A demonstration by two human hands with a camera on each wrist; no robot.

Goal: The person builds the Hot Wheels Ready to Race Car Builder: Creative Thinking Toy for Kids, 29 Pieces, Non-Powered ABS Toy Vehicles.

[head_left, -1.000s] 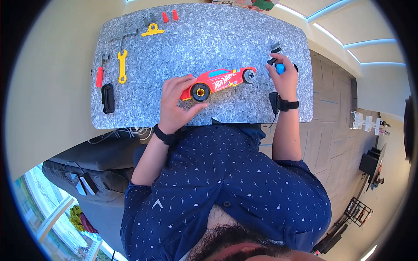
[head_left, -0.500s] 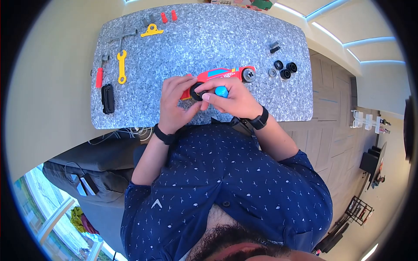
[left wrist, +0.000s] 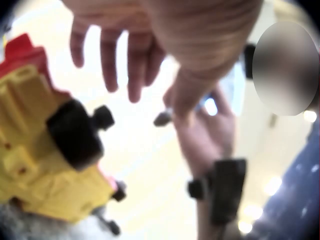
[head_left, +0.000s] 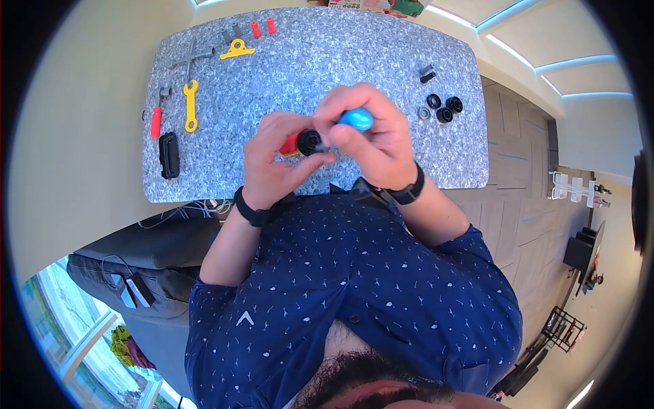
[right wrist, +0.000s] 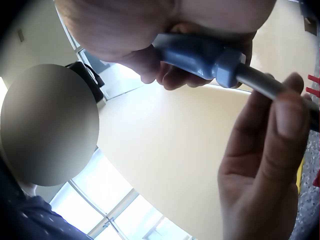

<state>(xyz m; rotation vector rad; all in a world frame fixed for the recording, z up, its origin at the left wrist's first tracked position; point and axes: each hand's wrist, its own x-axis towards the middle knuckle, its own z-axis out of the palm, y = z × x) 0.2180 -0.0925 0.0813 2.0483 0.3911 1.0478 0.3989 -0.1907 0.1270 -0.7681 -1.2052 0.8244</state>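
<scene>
My right hand (head_left: 375,140) grips a blue-handled tool (head_left: 357,119) with a grey shaft, seen clearly in the right wrist view (right wrist: 190,56). Its shaft reaches toward the black wheel (head_left: 309,142) of a red toy car (head_left: 289,146), whose front is hidden behind my right hand. My left hand (head_left: 272,153) spans that wheel, fingers above and thumb below. In the left wrist view the fingers of this hand (left wrist: 150,45) extend loosely, beside the car's yellow underside (left wrist: 30,135). The right wrist view has my left thumb and a finger close around the shaft; contact is unclear.
Several black wheels (head_left: 454,104) and dark small pieces (head_left: 427,73) lie on the table's right. Along the left are a yellow wrench (head_left: 191,105), a red-handled tool (head_left: 156,123), a black tray-like part (head_left: 169,155) and a yellow bracket (head_left: 237,49). Red pieces (head_left: 256,29) stand farther back.
My right hand came from the loose parts at the right to the car's black wheel, then shifted slightly up and away with the blue-handled tool. My left hand stayed near the rear wheel.
</scene>
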